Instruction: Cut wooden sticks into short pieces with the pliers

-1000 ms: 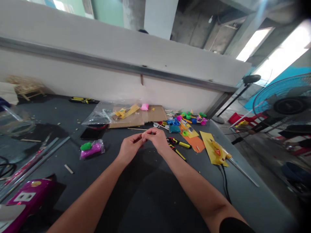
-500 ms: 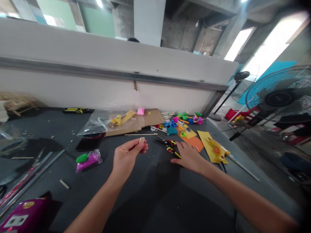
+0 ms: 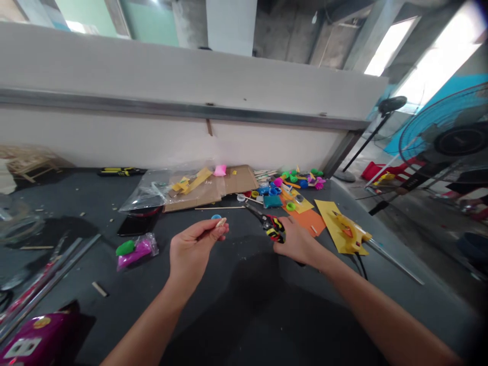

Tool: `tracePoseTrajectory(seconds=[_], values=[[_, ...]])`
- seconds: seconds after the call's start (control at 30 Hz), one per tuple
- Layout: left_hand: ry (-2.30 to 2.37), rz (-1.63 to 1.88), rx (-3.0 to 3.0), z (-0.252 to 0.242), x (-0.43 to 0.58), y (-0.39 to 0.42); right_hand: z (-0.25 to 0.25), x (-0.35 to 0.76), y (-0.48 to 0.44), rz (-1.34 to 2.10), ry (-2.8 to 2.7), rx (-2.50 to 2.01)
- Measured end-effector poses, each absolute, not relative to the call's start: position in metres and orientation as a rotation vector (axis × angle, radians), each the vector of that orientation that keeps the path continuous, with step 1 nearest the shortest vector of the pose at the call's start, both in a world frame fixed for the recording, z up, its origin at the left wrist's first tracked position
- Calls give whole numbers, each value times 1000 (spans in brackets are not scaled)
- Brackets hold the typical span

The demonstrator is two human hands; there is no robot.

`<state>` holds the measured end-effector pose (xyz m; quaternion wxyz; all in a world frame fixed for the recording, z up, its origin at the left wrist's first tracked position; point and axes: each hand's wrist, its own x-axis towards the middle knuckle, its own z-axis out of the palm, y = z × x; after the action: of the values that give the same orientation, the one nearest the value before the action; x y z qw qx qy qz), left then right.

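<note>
My left hand is raised over the dark table and pinches a small bundle of short wooden sticks between thumb and fingers. My right hand is closed round the red, yellow and black handles of a pair of cutters, whose black jaws point up and left. A small blue ring lies on the table just beyond the sticks.
A yellow glue gun lies on yellow and orange sheets at the right. Cardboard, a plastic bag and several coloured small parts sit at the back. A pink-and-green bag and a black phone lie left; metal rods lie further left.
My hands have parted. The left one kept the sticks and lifted them. The right one reached across to the cutters and has picked them up off the table.
</note>
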<state>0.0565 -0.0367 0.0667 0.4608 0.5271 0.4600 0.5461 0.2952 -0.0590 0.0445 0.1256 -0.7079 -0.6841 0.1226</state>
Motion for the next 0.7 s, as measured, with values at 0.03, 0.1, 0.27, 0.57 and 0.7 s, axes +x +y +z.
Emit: tracePoseTrajectory(seconds=[0.03, 0.1, 0.27, 0.57, 0.7], values=[[1169, 1347, 1333, 66, 56, -36, 51, 291, -66, 383, -1959, -1981], [1230, 1365, 1405, 64, 56, -35, 65, 282, -81, 451, -1941, -1819], [1297, 1423, 1627, 62, 55, -37, 84, 261, -102, 561, -2026, -1610], [1317, 1454, 1790, 60, 52, -41, 76, 254, -106, 477, -2028, -1657], [1340, 1490, 1814, 58, 52, -41, 79, 250, -109, 521, -2020, -1654]])
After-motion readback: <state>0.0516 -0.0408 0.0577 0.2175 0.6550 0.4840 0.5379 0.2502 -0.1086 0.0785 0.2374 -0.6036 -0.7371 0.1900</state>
